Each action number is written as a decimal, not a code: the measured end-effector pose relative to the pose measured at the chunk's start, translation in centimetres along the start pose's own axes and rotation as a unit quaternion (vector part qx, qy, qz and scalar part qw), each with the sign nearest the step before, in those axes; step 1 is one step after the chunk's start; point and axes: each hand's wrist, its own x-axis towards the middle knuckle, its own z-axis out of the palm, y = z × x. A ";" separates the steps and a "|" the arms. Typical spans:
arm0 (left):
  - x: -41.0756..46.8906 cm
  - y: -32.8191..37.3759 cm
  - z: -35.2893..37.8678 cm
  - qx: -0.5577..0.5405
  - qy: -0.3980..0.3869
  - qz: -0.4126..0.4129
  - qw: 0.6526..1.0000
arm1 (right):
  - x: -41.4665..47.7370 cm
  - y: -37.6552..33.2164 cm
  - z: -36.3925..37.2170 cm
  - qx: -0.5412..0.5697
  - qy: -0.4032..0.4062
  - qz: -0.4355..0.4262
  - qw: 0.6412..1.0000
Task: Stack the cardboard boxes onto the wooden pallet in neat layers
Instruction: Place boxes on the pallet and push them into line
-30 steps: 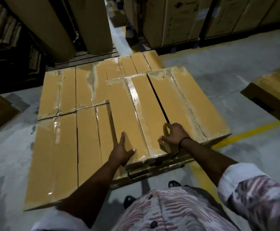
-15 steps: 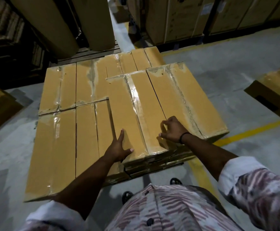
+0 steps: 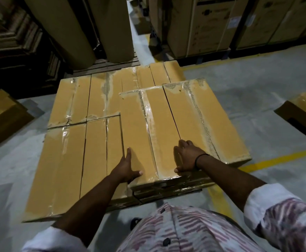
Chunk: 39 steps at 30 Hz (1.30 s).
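Tan cardboard boxes (image 3: 134,128), grey floor (image 3: 257,110) with yellow line (image 3: 276,160), maroon-and-white patterned shirt (image 3: 185,231), black wristband (image 3: 200,157)

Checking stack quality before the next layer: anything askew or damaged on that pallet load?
Mostly tidy. The right top-layer box seems to jut past the stack's right side, possibly overhanging. A far lower-layer box has scuffed, torn tape along its seam. The left hand and right hand are on the left top-layer box.

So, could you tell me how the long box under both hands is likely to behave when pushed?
It should slide, not tip: the long box lies flat on the lower boxes. Glossy tape probably makes it slippery. Straight edges suggest stiffness.
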 end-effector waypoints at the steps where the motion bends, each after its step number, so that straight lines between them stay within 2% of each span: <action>1: 0.3 0.4 -0.2 -0.029 0.005 -0.013 0.999 | 0.0 0.1 -0.2 0.005 0.013 0.001 1.000; 4: 0.8 2.0 -0.5 -0.103 0.040 -0.050 0.993 | 0.1 0.7 -0.1 0.021 0.016 0.002 1.000; 6: 0.9 2.2 -0.5 -0.127 0.051 -0.038 0.990 | -0.1 1.0 0.0 0.013 -0.003 -0.002 1.000; 15: 0.0 2.4 -1.6 -0.073 0.035 -0.036 0.996 | 0.6 -0.5 -0.4 -0.070 -0.089 -0.001 0.994; 22: -0.7 1.5 -1.7 0.003 0.023 -0.008 1.000 | 0.0 -1.1 0.8 0.003 -0.044 0.029 0.999; 26: -1.4 0.4 -0.7 0.039 0.009 -0.001 0.999 | -0.3 -2.0 1.5 0.004 -0.033 0.045 0.998; 39: -0.2 -2.9 0.5 0.038 0.020 0.010 0.999 | 0.0 -4.1 2.9 0.039 -0.037 0.105 0.993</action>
